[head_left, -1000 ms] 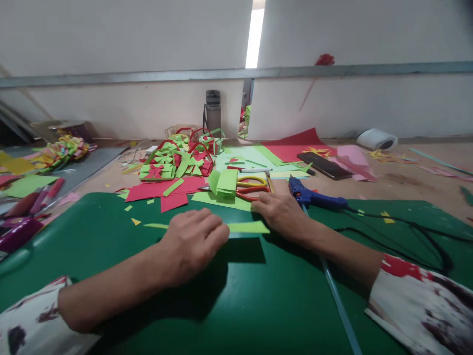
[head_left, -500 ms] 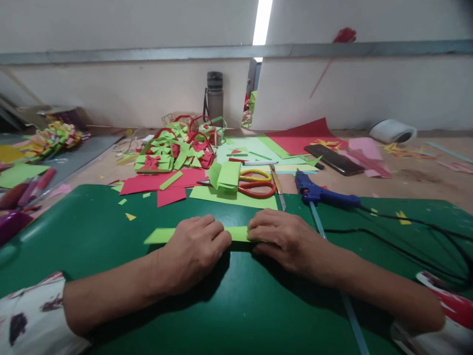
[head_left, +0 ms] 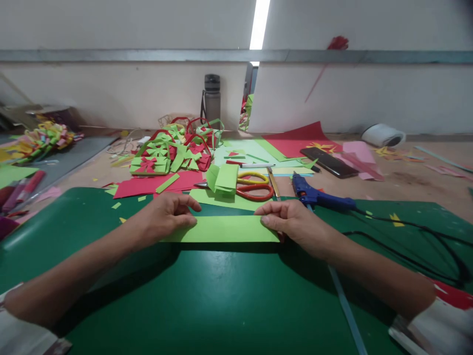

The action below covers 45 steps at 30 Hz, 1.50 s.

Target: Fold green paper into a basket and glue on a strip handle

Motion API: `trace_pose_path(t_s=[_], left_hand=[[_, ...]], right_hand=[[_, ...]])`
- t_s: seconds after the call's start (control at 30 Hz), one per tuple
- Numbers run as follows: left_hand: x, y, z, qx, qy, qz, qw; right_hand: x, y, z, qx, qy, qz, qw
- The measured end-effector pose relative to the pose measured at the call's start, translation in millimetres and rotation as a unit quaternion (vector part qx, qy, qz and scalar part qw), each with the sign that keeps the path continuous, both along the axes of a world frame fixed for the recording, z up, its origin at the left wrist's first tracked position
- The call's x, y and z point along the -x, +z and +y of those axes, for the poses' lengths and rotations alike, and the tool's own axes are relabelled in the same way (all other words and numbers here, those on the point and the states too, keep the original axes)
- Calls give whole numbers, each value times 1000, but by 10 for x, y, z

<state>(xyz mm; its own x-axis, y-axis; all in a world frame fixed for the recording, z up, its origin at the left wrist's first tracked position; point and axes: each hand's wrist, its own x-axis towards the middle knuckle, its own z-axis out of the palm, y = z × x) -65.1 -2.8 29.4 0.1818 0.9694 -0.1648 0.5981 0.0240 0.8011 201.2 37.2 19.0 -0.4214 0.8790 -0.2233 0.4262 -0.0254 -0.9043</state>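
A light green paper strip (head_left: 225,229) lies flat on the dark green cutting mat (head_left: 229,296), wider than before. My left hand (head_left: 162,216) pinches its left end between thumb and fingers. My right hand (head_left: 291,222) pinches its right end the same way. Both hands rest on the mat with the strip stretched between them.
Just beyond the strip lie a folded green paper (head_left: 223,178), red and yellow scissors (head_left: 254,185), a blue glue gun (head_left: 318,197) with its black cord (head_left: 414,236), a phone (head_left: 328,161), a pile of red and green paper bows (head_left: 173,153), a grey bottle (head_left: 212,101) and a tape roll (head_left: 382,135).
My hands have moved apart from the middle of the strip to its two ends. The strip now shows as a wider band, opened out between them.
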Motion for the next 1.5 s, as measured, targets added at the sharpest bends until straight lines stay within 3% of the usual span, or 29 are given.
trace_pose_path(t_s=[0.2,0.27,0.33,0.4,0.5,0.57,0.63,0.73,0.97,1.27,1.5], left_hand=[[12,-44,21,0,-12,7,1000],[37,-71,23,-27,-16,33,999],[56,-81,-1,-103,-31,81,991],[57,-72,-60,-230,-50,145,961],[18,-58,-195,-374,-82,270,883],[-26,-75,-282,-384,-110,353,846],[-75,-113,-346,-349,-148,408,831],[-152,-171,-390,-322,-167,445,819],[-357,-225,-343,-356,-195,424,809],[-405,-220,-237,-283,-130,298,902],[-345,-223,-217,-256,-109,271,922]], right_hand=[[-15,-30,30,-26,21,-40,999],[-31,-41,37,-75,41,-59,995],[-61,-37,36,-173,67,-84,979],[-102,-20,21,-313,97,-112,938],[-154,-4,-24,-497,164,-155,838],[-166,-22,-62,-550,209,-185,787],[-160,-62,-96,-556,238,-214,767],[-136,-124,-127,-539,248,-241,768],[-99,-166,-128,-527,230,-224,787],[-36,-128,-123,-392,199,-176,881],[-26,-138,-108,-340,169,-189,906]])
